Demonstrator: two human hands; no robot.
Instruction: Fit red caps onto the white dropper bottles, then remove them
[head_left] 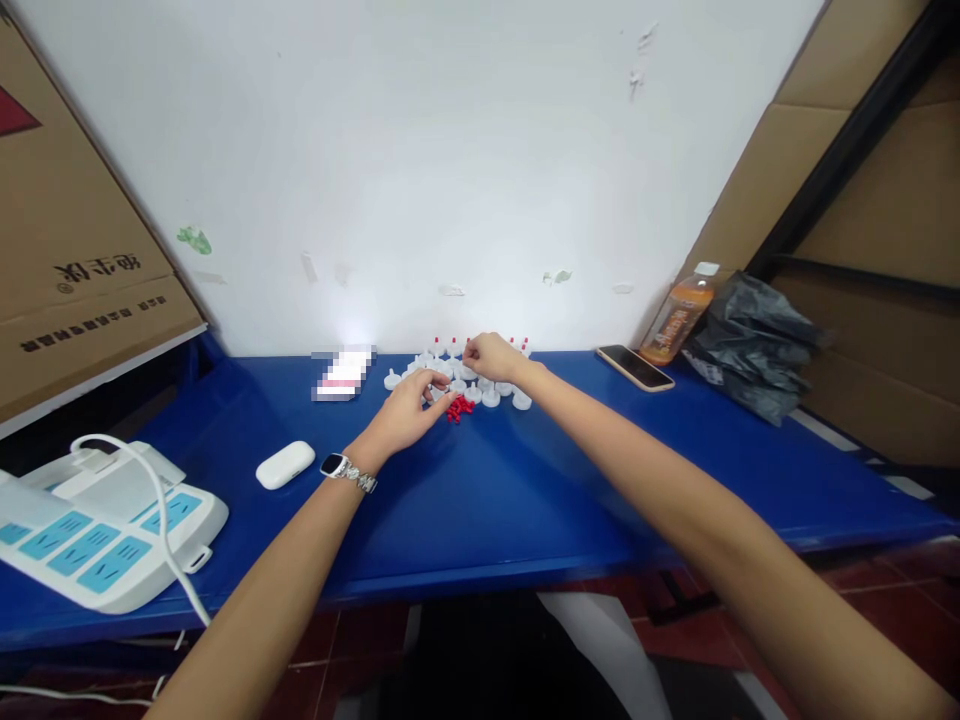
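Note:
My left hand [409,408], with a watch on its wrist, reaches over the blue table [510,500] and its fingers are pinched at a small white cap next to a heap of tiny red pieces [457,408]. Farther back, my right hand [491,355] is closed in a pinch over a cluster of several white caps [480,385], some with red tips, near the wall. What each pinch holds is too small to make out.
A white power strip [105,545] with cable sits at the left front, a white earbud case [285,464] beside it. A phone [635,367], an orange drink bottle [679,320] and a black bag [754,345] lie at the right. Cardboard boxes flank both sides.

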